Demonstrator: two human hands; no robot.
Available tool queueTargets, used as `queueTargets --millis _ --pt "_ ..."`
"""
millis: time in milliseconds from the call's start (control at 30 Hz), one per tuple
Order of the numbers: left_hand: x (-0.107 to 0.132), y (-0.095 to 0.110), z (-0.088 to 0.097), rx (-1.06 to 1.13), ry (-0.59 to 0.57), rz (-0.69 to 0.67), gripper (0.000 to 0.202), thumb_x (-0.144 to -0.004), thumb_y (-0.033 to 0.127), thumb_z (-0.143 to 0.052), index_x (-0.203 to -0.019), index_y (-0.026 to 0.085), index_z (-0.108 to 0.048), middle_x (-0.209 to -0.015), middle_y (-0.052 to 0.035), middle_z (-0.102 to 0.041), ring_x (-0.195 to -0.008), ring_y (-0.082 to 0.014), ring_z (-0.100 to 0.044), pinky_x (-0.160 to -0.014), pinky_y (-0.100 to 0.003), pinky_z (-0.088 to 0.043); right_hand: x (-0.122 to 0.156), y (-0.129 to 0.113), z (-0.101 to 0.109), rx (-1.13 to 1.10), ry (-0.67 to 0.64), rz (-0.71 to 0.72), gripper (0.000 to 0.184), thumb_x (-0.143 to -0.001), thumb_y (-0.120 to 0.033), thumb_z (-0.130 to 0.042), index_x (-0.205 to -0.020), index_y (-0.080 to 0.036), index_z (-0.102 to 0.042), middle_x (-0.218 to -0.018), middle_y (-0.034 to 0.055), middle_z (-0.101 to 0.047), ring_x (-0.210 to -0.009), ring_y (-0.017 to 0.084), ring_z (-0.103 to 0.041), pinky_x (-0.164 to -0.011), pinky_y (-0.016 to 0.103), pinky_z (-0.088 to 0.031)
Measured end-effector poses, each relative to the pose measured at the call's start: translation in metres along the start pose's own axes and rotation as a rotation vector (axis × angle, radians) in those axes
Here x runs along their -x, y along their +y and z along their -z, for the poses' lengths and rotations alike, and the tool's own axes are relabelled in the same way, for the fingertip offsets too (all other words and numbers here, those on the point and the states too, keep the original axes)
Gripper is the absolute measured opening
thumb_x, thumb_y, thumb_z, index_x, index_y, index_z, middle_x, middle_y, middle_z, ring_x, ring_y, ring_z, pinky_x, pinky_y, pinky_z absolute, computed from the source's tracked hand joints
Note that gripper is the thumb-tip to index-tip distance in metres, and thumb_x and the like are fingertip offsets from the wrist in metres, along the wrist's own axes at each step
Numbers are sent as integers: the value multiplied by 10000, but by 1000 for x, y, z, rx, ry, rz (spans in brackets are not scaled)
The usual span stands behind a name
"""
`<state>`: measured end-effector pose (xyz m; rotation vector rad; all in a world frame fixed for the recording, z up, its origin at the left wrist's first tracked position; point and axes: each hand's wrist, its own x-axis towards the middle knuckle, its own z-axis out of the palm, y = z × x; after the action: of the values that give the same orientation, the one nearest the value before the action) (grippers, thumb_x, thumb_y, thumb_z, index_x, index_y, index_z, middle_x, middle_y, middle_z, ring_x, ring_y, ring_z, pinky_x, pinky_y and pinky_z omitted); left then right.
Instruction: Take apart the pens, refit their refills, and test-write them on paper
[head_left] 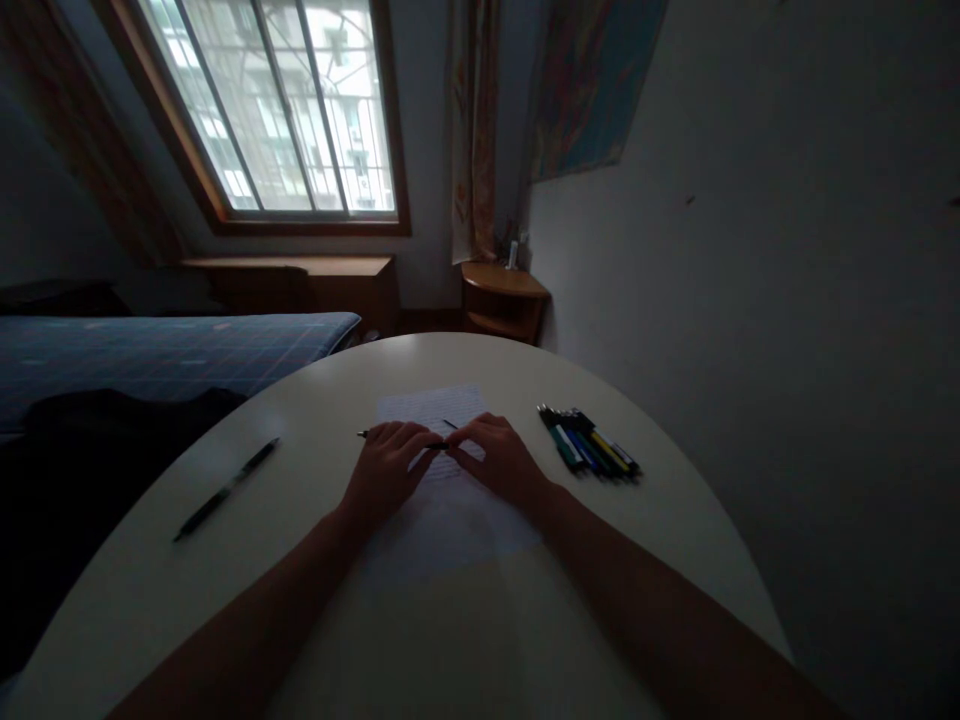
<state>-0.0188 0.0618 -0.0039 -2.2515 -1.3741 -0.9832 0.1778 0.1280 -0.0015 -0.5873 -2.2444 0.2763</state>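
Note:
Over a sheet of lined paper (431, 405), my two hands meet on a dark pen (436, 446). My left hand (391, 462) is closed around its barrel, and one narrow end pokes out to the left of the knuckles. With fingertips pinched, my right hand (495, 455) grips the pen's other end. A short, thin dark piece (450, 424) shows just above the right fingertips; whether it belongs to the pen I cannot tell. Most of the pen is hidden by my fingers.
One dark pen (226, 490) lies at the left on the round white table (465, 640). Several pens (589, 442) with green, blue and yellow parts lie side by side at the right. Beyond are a bed (172, 345), a corner shelf (504, 280) and a window (277, 110).

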Motion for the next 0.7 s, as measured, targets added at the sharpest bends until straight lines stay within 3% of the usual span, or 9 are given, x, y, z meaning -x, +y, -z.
queueTargets --millis 333,533,700 --pt "2 -5 -3 136 27 56 208 -960 217 -494 -1144 209 -590 -1011 -64 -667 -938 -192 -608 -832 -366 -498 0 0 1 32 22 -59 130 -872 -243 -670 -1001 -227 -667 -940 20 -717 -938 180 -608 -886 332 -403" --pt "1 -5 0 214 153 110 186 -956 222 -502 -1124 220 -582 -1030 -56 -670 -959 -173 -636 -848 -345 -537 0 2 5 246 -21 -245 91 -808 -227 -720 -896 -229 -698 -993 38 -665 -970 218 -552 -862 365 -387" --pt "3 -5 2 224 263 203 147 -940 233 -535 -1082 210 -563 -976 -42 -672 -884 -155 -664 -781 -300 -562 -1 1 7 310 -58 -316 66 -806 -244 -718 -869 -225 -718 -988 45 -644 -962 215 -540 -855 362 -382"
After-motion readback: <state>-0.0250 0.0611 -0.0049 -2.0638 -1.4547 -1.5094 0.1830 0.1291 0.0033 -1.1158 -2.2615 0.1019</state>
